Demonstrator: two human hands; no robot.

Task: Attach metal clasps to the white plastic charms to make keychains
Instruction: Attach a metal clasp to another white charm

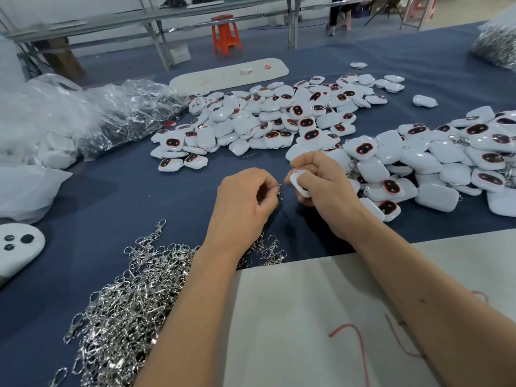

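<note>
White sheet (307,317) with red scribbles lies nearest, under both forearms at the counter edge. Counter (139,196) is covered in blue cloth.

Large items: pile of loose charms (268,121) mid-counter, second pile (435,166) at right, where some charms seem to have metal hanging off them, probably finished ones. Clear plastic bags (83,115) far left, partly full. Heap of metal clasps (125,308) near left, beside left forearm. Another bag of shiny metal parts (497,48) far right corner. White oval tray (229,74) behind the charm pile. Orange stool (225,33) on the floor beyond.

Small: right hand (324,188) grips one white charm (300,182), fingers curled round it, loop end toward the other hand. Left hand (245,196) pinches a single clasp (279,189) at fingertips, only a sliver of metal shows. Clasp and charm near each other, not touching as far as I can tell.

Handling, judged: charm is light, stiff, glossy plastic, likely slippery, so hold it by the flat body with the loop left free. Clasp is tiny, rigid, springy at the gate; pinch near the ring end. Loose clasps tangle, so lift one clear of the heap.
</note>
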